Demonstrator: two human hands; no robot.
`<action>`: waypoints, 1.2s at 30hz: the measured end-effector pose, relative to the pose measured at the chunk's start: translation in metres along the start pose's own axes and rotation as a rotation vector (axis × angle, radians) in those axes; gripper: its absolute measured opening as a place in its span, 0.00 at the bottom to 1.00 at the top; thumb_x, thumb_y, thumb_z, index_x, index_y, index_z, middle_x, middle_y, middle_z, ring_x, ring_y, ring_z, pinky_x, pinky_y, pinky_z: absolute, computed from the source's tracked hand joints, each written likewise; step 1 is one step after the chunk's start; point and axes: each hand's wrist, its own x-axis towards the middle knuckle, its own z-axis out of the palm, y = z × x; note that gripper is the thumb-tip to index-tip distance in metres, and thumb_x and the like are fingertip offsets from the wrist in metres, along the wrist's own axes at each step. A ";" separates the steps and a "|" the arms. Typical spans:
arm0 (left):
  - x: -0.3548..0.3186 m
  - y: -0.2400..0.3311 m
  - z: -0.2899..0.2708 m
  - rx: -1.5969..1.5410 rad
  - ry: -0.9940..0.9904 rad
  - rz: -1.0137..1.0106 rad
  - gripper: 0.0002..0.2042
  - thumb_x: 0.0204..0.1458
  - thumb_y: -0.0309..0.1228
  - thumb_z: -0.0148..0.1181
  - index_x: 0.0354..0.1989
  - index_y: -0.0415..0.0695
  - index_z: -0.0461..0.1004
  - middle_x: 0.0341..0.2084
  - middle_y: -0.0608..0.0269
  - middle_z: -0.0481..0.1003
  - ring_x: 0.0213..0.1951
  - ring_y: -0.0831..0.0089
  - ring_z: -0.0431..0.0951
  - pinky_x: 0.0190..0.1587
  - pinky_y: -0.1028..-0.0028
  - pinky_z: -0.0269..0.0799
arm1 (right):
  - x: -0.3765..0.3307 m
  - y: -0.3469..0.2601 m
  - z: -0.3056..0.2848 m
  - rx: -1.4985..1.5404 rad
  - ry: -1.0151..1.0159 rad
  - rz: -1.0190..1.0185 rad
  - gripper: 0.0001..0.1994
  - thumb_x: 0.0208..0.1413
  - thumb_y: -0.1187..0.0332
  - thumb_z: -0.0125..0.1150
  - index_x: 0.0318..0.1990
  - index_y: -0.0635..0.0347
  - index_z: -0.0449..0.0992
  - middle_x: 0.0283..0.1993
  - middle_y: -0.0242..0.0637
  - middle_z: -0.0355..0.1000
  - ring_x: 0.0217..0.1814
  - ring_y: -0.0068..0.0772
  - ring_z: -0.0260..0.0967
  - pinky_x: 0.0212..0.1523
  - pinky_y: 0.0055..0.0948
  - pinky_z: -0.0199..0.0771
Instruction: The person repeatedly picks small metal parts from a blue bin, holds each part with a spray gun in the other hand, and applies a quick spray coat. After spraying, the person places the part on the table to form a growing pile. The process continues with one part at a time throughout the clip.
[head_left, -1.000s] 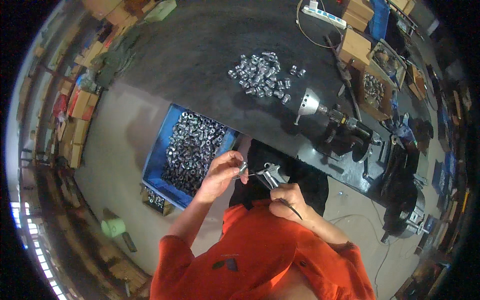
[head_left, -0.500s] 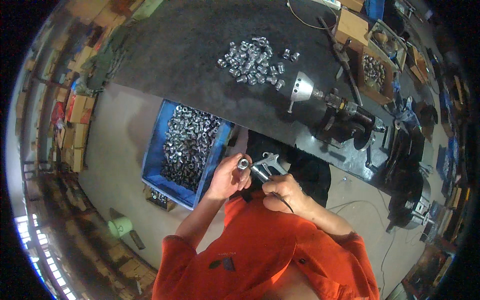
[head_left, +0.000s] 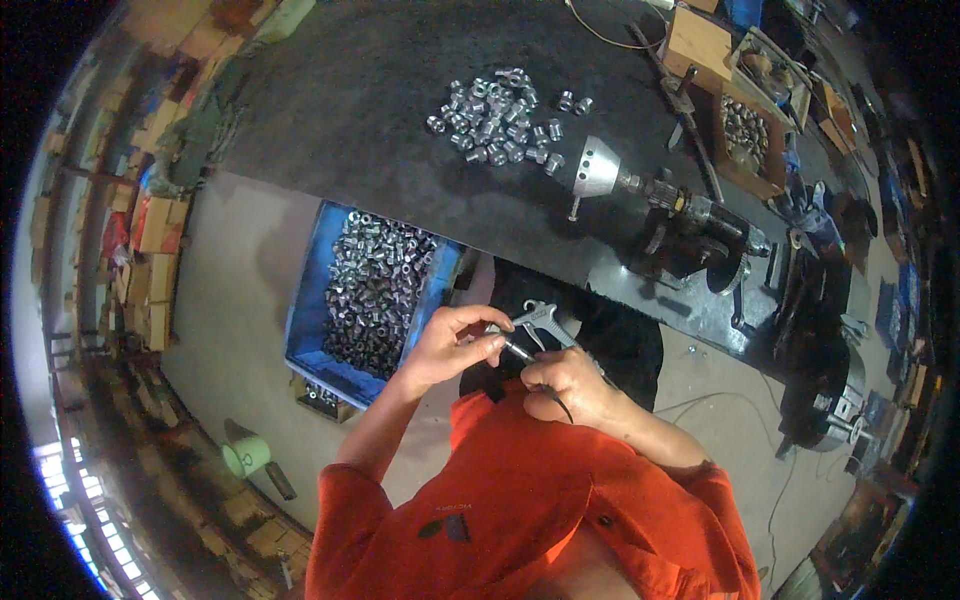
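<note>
My left hand [head_left: 440, 350] is closed, thumb and fingertips pinching a small metal fitting [head_left: 493, 331] that the fingers mostly hide. My right hand [head_left: 568, 384] wraps round a slim, pen-shaped grinder [head_left: 519, 352] with a thin dark hose trailing from it. The grinder's tip points at the fitting; whether they touch I cannot tell. Just beyond the hands, a silver air blow gun [head_left: 546, 318] lies over my dark-clad lap. To the left stands a blue crate [head_left: 302, 290], filled with many shiny metal fittings [head_left: 380, 290].
A heap of similar fittings [head_left: 490, 115] lies on the dark workbench [head_left: 340, 100]. Clamped toward its right is a tool with a silver cone-shaped head [head_left: 597, 167]. Behind it sits a wooden box [head_left: 748, 140] of small parts. A pale green cup [head_left: 246, 456] is low at left.
My left fingers have shifted over the fitting, whose open end showed before and is now mostly covered. My right hand stays on the grinder. The view has shifted slightly.
</note>
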 end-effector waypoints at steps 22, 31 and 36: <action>0.007 -0.011 -0.010 1.062 0.530 0.375 0.11 0.35 0.27 0.66 0.30 0.46 0.75 0.16 0.63 0.72 0.16 0.69 0.71 0.19 0.72 0.65 | -0.009 -0.026 -0.022 0.130 0.267 -0.329 0.12 0.30 0.76 0.57 0.13 0.57 0.56 0.15 0.36 0.51 0.14 0.37 0.53 0.15 0.36 0.49; 0.011 -0.015 -0.005 1.170 0.460 0.478 0.11 0.34 0.26 0.64 0.30 0.46 0.73 0.17 0.63 0.72 0.17 0.66 0.72 0.22 0.70 0.67 | -0.004 -0.021 -0.014 0.099 0.222 -0.208 0.12 0.29 0.75 0.60 0.14 0.58 0.59 0.15 0.38 0.54 0.17 0.40 0.57 0.17 0.37 0.54; 0.017 -0.017 0.013 1.139 0.384 0.441 0.13 0.32 0.27 0.62 0.32 0.47 0.73 0.20 0.60 0.73 0.23 0.59 0.74 0.25 0.64 0.69 | 0.010 -0.012 -0.003 -0.138 0.208 -0.192 0.09 0.30 0.71 0.59 0.15 0.57 0.62 0.15 0.37 0.57 0.19 0.42 0.62 0.18 0.38 0.62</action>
